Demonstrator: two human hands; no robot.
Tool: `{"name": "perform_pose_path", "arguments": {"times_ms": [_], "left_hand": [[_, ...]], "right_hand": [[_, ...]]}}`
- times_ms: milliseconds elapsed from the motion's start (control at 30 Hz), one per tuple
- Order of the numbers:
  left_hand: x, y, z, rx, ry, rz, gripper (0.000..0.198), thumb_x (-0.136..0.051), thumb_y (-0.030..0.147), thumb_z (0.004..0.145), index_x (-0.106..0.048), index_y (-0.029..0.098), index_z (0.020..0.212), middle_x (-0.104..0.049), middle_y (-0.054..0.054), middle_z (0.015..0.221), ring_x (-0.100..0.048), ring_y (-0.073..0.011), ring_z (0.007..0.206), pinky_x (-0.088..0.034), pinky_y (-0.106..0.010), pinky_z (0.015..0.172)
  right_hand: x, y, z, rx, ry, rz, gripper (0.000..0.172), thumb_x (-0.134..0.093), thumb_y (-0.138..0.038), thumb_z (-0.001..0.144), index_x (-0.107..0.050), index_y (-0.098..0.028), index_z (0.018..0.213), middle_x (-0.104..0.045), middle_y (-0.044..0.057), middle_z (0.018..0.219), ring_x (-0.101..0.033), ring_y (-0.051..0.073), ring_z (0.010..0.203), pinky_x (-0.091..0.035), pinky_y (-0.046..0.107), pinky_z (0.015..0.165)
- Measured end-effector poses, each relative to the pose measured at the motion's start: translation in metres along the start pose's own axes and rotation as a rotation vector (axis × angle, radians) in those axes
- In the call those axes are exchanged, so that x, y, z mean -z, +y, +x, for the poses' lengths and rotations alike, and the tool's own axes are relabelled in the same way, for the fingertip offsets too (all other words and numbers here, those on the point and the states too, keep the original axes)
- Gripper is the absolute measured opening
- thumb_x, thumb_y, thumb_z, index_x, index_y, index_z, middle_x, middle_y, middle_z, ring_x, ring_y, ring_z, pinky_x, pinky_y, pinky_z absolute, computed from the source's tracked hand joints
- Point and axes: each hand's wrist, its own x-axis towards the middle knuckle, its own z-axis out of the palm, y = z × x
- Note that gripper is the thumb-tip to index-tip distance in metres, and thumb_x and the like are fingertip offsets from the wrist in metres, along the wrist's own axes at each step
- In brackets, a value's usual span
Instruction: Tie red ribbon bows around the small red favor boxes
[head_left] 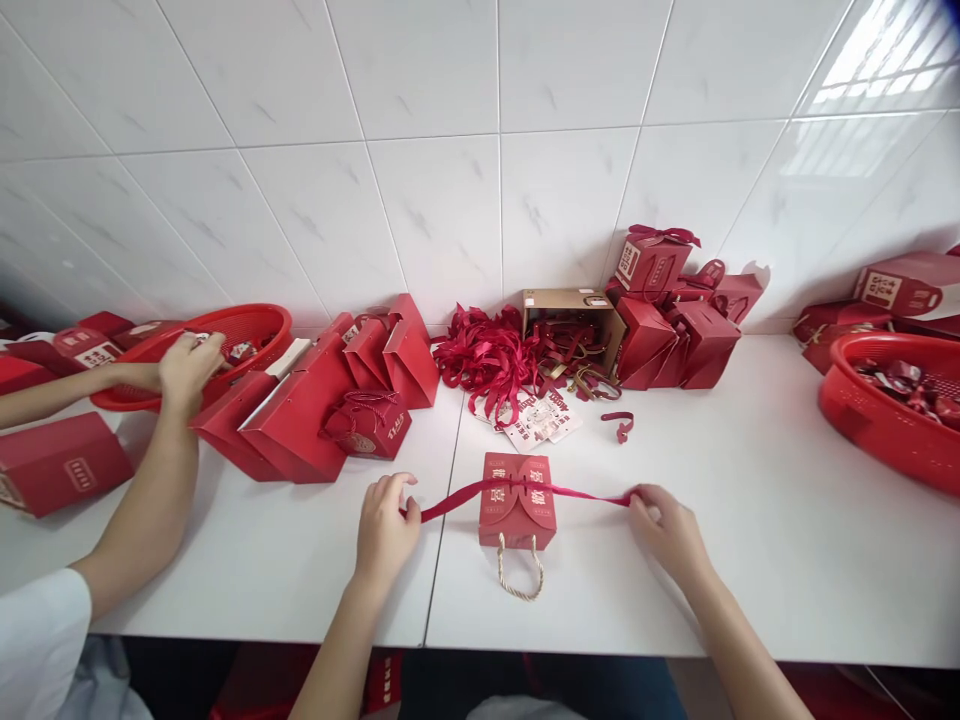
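Note:
A small red gift box with gold characters and a cream rope handle stands on the white table in front of me. A red ribbon runs through its top and stretches out to both sides. My left hand is closed in a pinch on the ribbon's left end. The ribbon's right end is pinched in my right hand. Both hands rest near the table surface, one on each side of the box.
A heap of red ribbons, a cardboard box, printed cards and finished red boxes line the wall. Flat red bags lie left. Red baskets sit far left and right. Another person's hand reaches into the left basket.

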Motion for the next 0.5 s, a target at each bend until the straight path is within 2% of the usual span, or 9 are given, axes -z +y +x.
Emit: {"name": "perform_pose_path", "arguments": {"times_ms": [67,133,200,267,333,367,500], "left_hand": [[-0.004,0.012,0.004,-0.009,-0.001,-0.047,0.019,-0.062,0.017,0.07,-0.058,0.024,0.087,-0.057,-0.006,0.089,-0.053,-0.0304,0.098,-0.04,-0.047,0.094],[-0.009,0.028,0.008,-0.023,-0.07,-0.134,0.019,-0.062,0.022,0.076,-0.057,0.023,0.094,-0.059,-0.007,0.101,-0.053,-0.0293,0.108,-0.039,-0.047,0.1],[-0.017,0.044,0.01,-0.031,-0.187,-0.239,0.019,-0.059,0.027,0.081,-0.058,0.023,0.1,-0.062,-0.007,0.109,-0.058,-0.0257,0.11,-0.046,-0.041,0.096],[-0.026,0.059,0.009,-0.032,-0.29,-0.325,0.022,-0.058,0.029,0.084,-0.058,0.023,0.105,-0.063,-0.007,0.113,-0.061,-0.0238,0.109,-0.051,-0.037,0.09],[-0.035,0.069,0.007,-0.023,-0.345,-0.383,0.028,-0.06,0.028,0.082,-0.056,0.022,0.109,-0.062,-0.008,0.116,-0.061,-0.0237,0.111,-0.052,-0.036,0.089],[-0.037,0.073,0.005,-0.013,-0.36,-0.407,0.03,-0.062,0.027,0.082,-0.054,0.022,0.111,-0.061,-0.008,0.118,-0.06,-0.0239,0.112,-0.051,-0.036,0.091],[-0.041,0.078,0.001,0.052,-0.429,-0.485,0.035,-0.063,0.026,0.081,-0.05,0.022,0.114,-0.056,-0.009,0.122,-0.058,-0.025,0.114,-0.05,-0.039,0.093]], "right_hand": [[-0.001,-0.011,0.009,0.054,0.056,0.003,0.026,-0.048,-0.029,0.082,-0.065,-0.021,0.1,-0.068,0.01,0.105,-0.061,0.019,0.062,-0.052,0.044,0.072],[-0.002,-0.032,0.017,0.187,0.041,0.083,0.034,-0.049,-0.03,0.086,-0.061,-0.021,0.116,-0.062,0.014,0.122,-0.067,0.027,0.092,-0.052,0.049,0.086],[-0.005,-0.059,0.021,0.367,-0.113,0.184,0.041,-0.053,-0.035,0.089,-0.055,-0.022,0.127,-0.057,0.016,0.133,-0.056,0.03,0.121,-0.047,0.051,0.099],[-0.01,-0.084,0.022,0.513,-0.308,0.178,0.058,-0.059,-0.04,0.088,-0.042,-0.024,0.141,-0.047,0.016,0.145,-0.042,0.034,0.137,-0.033,0.06,0.11],[-0.018,-0.102,0.02,0.594,-0.429,0.111,0.07,-0.064,-0.042,0.084,-0.035,-0.024,0.146,-0.04,0.017,0.151,-0.032,0.039,0.142,-0.022,0.068,0.112],[-0.021,-0.108,0.02,0.613,-0.457,0.091,0.07,-0.066,-0.041,0.083,-0.037,-0.023,0.145,-0.04,0.018,0.151,-0.032,0.04,0.142,-0.022,0.069,0.112],[-0.028,-0.114,0.021,0.617,-0.48,0.166,0.051,-0.066,-0.029,0.079,-0.052,-0.019,0.128,-0.05,0.019,0.137,-0.052,0.034,0.126,-0.047,0.052,0.101]]}}
